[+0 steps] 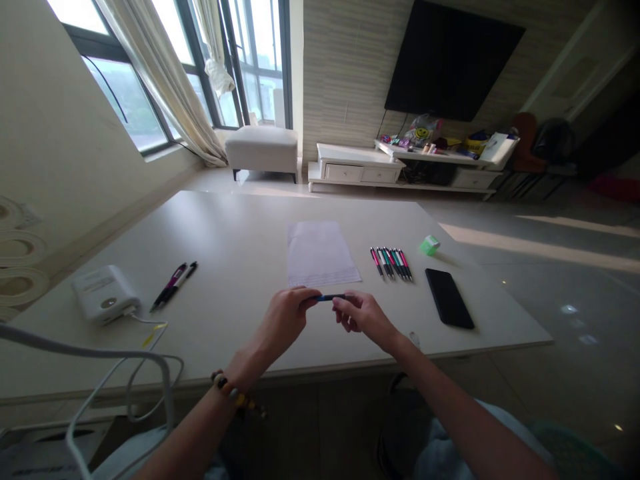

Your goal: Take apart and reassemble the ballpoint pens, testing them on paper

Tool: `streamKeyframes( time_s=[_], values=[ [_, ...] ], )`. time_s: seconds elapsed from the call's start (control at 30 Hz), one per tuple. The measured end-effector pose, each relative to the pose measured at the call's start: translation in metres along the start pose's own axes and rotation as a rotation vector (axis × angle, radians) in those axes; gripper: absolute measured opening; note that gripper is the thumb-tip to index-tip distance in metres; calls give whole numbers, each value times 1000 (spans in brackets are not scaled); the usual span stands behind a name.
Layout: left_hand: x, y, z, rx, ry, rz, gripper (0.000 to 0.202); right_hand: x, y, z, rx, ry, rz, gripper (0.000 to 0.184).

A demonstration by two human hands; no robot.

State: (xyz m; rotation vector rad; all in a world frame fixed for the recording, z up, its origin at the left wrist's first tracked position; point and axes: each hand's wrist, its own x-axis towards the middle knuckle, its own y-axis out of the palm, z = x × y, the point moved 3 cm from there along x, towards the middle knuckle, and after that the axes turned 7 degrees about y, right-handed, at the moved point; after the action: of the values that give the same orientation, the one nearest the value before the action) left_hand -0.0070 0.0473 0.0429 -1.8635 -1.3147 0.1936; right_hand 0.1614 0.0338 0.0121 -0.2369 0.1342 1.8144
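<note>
While both hands are meeting at frame centre, head view: left hand [287, 313] pinching one end of dark pen [330, 297], right hand [361, 316] pinching other end. Pen lying level between fingertips, hovering over table [240, 230] near front edge.

Judgement: gripping close to ends and working over tabletop, not past edge, is guarding against dropped parts.

Paper sheet [320, 253] lying just above hands in frame. Row of pens [391, 263] and phone [449, 297] sitting centre right, two pens [175, 285] centre left.

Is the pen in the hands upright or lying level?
Level: left hand and right hand each pinch one end of the pen.
</note>
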Motion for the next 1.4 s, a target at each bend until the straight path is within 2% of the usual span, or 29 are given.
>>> streamKeyframes(
  time_s=[0.1,0.2,0.33,0.47,0.57,0.7,0.8,1.13,1.23,1.4],
  values=[
    [-1,1,1,66,58,27,25,3,0,-4,-3,46,24,46],
    [-2,2,1,96,87,30,26,6,0,-6,31,32,27,40],
    [-4,1,2,103,88,26,26,10,1,-11,37,83,63,48],
    [-6,3,3,144,96,48,27,12,1,-11,37,44,45,40],
    [-6,5,4,145,92,47,27,13,2,-12,35,76,60,45],
    [-5,6,4,156,75,51,25,14,0,-12,42,16,18,44],
    [-3,6,2,148,59,52,23,15,0,-14,47,68,49,47],
    [-5,11,5,136,31,52,22,18,-7,-14,13,-19,-48,37],
    [-4,11,7,129,22,49,21,18,-7,-15,2,5,-42,38],
    [-2,11,7,104,9,34,21,17,-11,-9,-19,-102,-142,36]
  ],
)
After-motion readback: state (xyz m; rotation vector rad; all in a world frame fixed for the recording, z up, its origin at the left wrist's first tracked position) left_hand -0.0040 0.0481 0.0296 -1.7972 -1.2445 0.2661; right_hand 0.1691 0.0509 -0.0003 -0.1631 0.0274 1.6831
